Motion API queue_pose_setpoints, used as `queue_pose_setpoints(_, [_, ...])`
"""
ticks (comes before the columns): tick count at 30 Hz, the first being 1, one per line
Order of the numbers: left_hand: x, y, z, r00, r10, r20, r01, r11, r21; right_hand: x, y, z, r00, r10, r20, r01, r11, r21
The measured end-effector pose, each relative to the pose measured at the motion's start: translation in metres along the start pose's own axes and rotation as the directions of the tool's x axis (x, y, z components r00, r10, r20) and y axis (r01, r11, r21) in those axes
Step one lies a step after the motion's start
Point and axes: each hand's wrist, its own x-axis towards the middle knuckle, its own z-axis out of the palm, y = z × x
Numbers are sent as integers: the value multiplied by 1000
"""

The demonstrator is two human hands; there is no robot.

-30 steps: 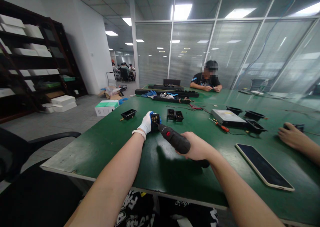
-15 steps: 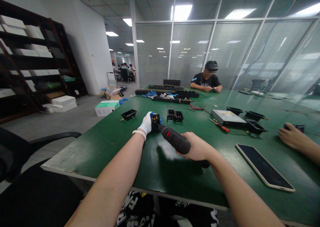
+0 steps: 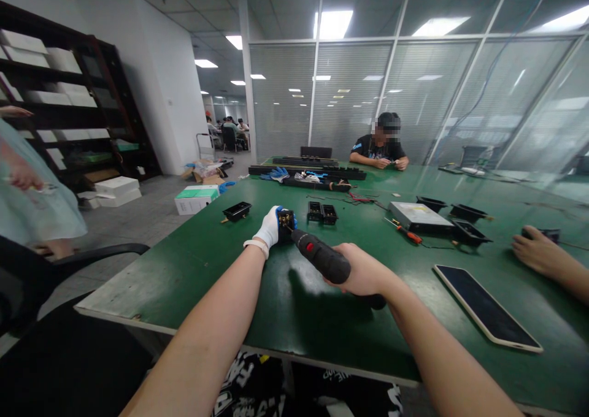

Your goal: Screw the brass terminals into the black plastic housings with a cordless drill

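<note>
Now, left hand: gloved in white with blue at the fingers, the left hand [image 3: 272, 225] wraps around a small black boxy housing with brass-coloured fittings [image 3: 286, 219].
Right hand: bare, the right hand [image 3: 358, 268] has a firm hold on a black power driver with a red mark on its body [image 3: 322, 256]; whether a finger presses the trigger is hidden.
Housing place: near the middle of the green-topped table [image 3: 221, 282], its fittings turned toward the driver; whether it rests on the surface or is held just above, I cannot tell.
Bit tip: at or very near the fittings, too small to judge contact; it should be seated fully before any turning.
Driver angle: slanted across from the right, so the housing is best tilted until bit and fitting share one line.
Pressure: steady and light, I would say, with short pulls; a hard push could make the bit slip.
Glove fingers: safest behind and beside the housing, out of the bit's path.
Bracing: pressing the housing against the table would probably resist twisting better than the wrist alone.
Neighbouring parts: two black rectangular housings side by side [image 3: 322, 212] lie beyond the driver's nose, apart from it.
</note>
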Motion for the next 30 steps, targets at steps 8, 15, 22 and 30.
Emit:
queue_pose_setpoints(8, [-3,0,1,1000,-8,-2,8,1000,-1,0,-1,-1,1000,9,6,-9,1000,0])
queue_pose_setpoints(15, [-5,0,2,1000,-26,-9,26,999,-27,0,-2,-1,999,31,11,-31,999,10])
queue_pose_setpoints(22, [-5,1,2,1000,-17,-7,17,1000,-9,0,-1,-1,1000,10,7,-10,1000,-3])
queue_pose_setpoints(30, [-3,1,0,1000,-12,4,12,1000,-8,0,0,0,1000,18,8,-18,1000,6])
